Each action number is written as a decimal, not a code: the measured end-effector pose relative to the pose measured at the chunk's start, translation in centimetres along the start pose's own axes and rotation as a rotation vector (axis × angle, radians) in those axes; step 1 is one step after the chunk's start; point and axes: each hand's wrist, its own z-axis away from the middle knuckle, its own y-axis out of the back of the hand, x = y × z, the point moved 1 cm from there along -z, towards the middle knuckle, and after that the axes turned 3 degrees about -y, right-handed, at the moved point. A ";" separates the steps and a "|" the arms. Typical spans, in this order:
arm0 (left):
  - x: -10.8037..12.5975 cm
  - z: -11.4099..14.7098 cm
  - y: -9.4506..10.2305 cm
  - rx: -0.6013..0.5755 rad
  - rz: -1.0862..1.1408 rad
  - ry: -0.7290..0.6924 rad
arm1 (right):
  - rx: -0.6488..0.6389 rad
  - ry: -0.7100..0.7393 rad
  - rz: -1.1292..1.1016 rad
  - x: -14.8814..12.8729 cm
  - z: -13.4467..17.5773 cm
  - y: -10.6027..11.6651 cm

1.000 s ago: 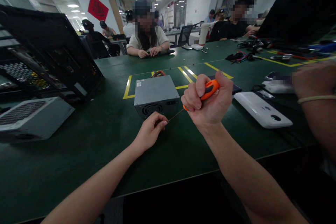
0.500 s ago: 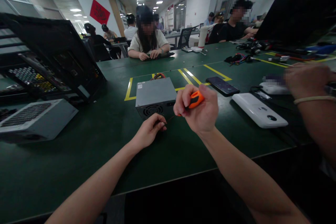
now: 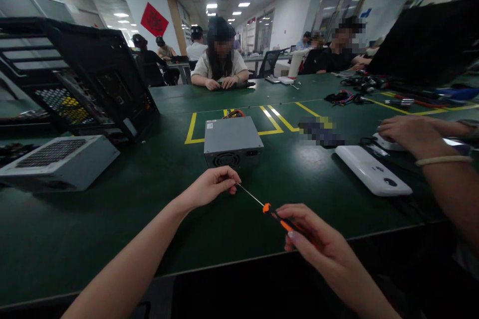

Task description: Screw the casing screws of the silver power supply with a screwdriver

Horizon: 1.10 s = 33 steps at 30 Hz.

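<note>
In my right hand [image 3: 322,241] is a screwdriver [image 3: 275,215] with an orange and black handle, its thin metal shaft aimed up and left. My left hand [image 3: 214,185] is closed in a pinch at the tip of that shaft; anything small between the fingertips is hidden. Just beyond the left hand, a grey computer power supply [image 3: 232,135] rests on the green table [image 3: 239,232]. Its fan grille and power socket face me, and coloured cables [image 3: 235,113] show behind it.
Another power supply [image 3: 88,164] and a black computer case [image 3: 138,104] stand at left. A white device [image 3: 374,169] and a phone-like dark object [image 3: 322,133] lie at right. A neighbour's hand [image 3: 409,132] is at far right. Another person [image 3: 220,60] sits across the table.
My right hand has come down toward me and turned, so the screwdriver's shaft now shows. The left hand stays pinched near the tip. The camera view has shifted slightly.
</note>
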 end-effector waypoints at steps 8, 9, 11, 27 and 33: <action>0.4 0.1 -0.1 0.062 0.182 0.005 | -0.038 -0.196 -0.285 1.1 1.0 -4.5; 0.4 0.1 -0.1 0.069 0.204 -0.007 | -0.036 -0.209 -0.342 1.0 1.0 -4.9; 0.3 0.1 -0.1 0.077 0.248 -0.009 | -0.010 -0.249 -0.473 0.9 1.0 -5.4; -1.9 -0.6 -0.4 0.148 0.245 0.148 | 0.180 -0.263 -1.035 1.3 -3.1 -3.9; -1.8 -0.6 -0.4 0.134 0.212 0.156 | 0.226 -0.243 -1.033 1.4 -3.6 -3.7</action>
